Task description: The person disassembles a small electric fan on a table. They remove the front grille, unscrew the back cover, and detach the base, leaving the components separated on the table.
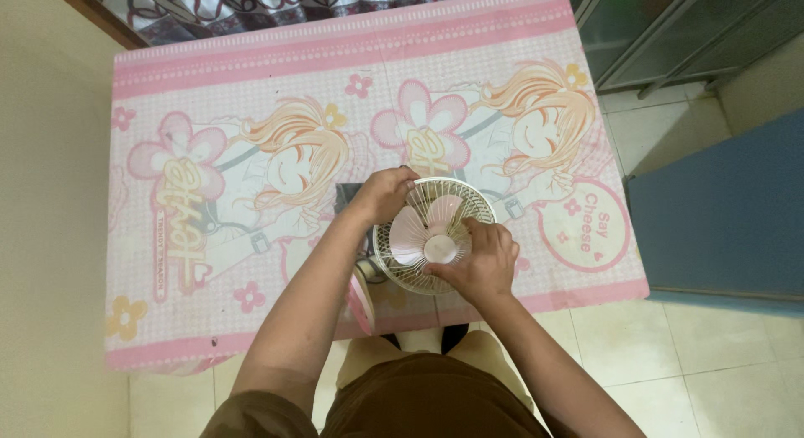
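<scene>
A small round fan (423, 229) with pale pink blades and a cream wire guard lies face up near the front edge of the table (276, 103). My left hand (383, 193) grips the guard's upper left rim. My right hand (481, 258) rests on the fan's lower right side, fingers by the pink centre hub (440, 248). A pink part of the fan, perhaps its base (362, 300), sticks out below the guard at the table edge.
The table wears a pink cartoon-printed cloth. A cream wall runs along the left. A patterned curtain (276, 2) hangs behind the table. A blue panel (729, 212) and a glass-fronted cabinet (670, 28) stand to the right on a tiled floor.
</scene>
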